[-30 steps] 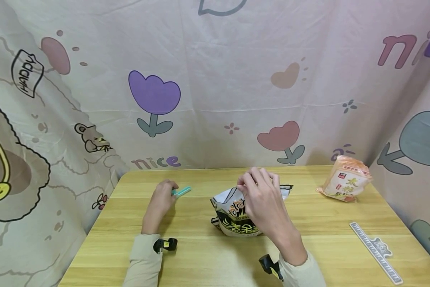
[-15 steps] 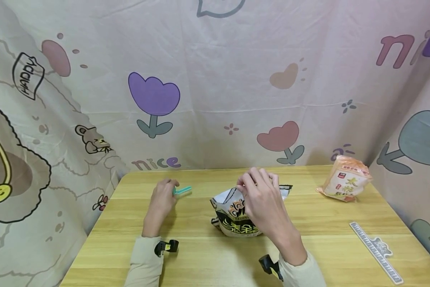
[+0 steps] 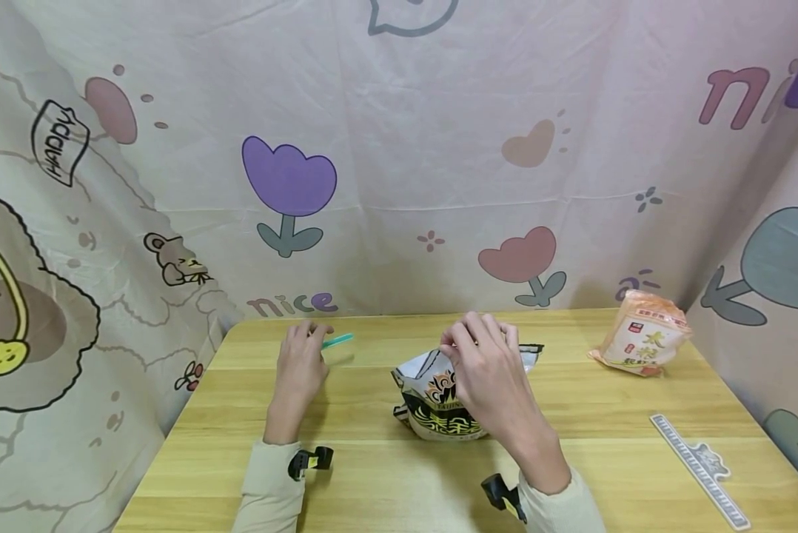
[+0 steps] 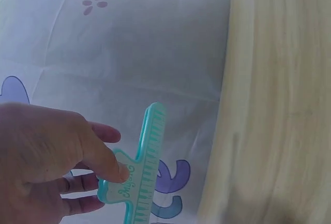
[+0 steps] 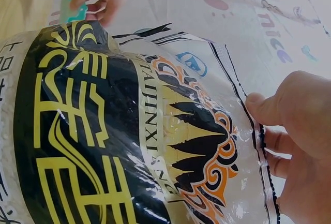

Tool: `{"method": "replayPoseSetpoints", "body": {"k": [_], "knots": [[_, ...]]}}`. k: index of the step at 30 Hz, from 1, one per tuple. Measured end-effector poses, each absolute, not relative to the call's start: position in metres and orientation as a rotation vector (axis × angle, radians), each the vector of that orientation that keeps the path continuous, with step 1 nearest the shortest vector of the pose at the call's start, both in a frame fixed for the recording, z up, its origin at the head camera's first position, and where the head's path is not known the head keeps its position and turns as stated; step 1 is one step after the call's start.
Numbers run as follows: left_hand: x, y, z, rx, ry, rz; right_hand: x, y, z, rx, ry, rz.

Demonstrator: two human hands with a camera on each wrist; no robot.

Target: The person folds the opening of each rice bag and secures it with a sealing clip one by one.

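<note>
My left hand [image 3: 299,366] pinches a teal bag clip [image 4: 151,151] by its handle, thumb on the lettered tab. In the head view the clip sits above the far left of the table, with a faint shadow below it. My right hand [image 3: 495,381] pinches the top edge of a plastic rice bag [image 5: 93,131], thumb on one side and fingers on the other. The bag is black, gold and white, and stands on the table near the middle. White grains show through its lower part in the right wrist view. In the head view the right hand hides part of its top.
A smaller orange-and-white rice package [image 3: 645,337] stands at the back right of the wooden table [image 3: 372,481]. A grey-white bag clip [image 3: 699,466] lies at the right front. Behind the table hangs a printed cloth [image 3: 399,148].
My left hand has risen a little and tilted the teal clip, which now shows narrower, with a shadow apart from it. The right hand keeps its hold on the bag's top edge.
</note>
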State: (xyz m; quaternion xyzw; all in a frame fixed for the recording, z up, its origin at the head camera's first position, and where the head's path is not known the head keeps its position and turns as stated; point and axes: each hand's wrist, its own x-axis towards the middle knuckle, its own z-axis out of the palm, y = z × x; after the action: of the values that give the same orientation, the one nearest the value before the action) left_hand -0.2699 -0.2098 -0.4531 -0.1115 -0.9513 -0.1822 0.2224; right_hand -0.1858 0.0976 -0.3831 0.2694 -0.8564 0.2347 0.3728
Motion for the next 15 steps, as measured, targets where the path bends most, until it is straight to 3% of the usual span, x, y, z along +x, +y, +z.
{"method": "replayPoseSetpoints", "body": {"k": [15], "knots": [[-0.258, -0.203, -0.432, -0.310, -2.613, -0.630, -0.186, 0.098, -0.383, 0.691, -2.200, 0.608]]}}
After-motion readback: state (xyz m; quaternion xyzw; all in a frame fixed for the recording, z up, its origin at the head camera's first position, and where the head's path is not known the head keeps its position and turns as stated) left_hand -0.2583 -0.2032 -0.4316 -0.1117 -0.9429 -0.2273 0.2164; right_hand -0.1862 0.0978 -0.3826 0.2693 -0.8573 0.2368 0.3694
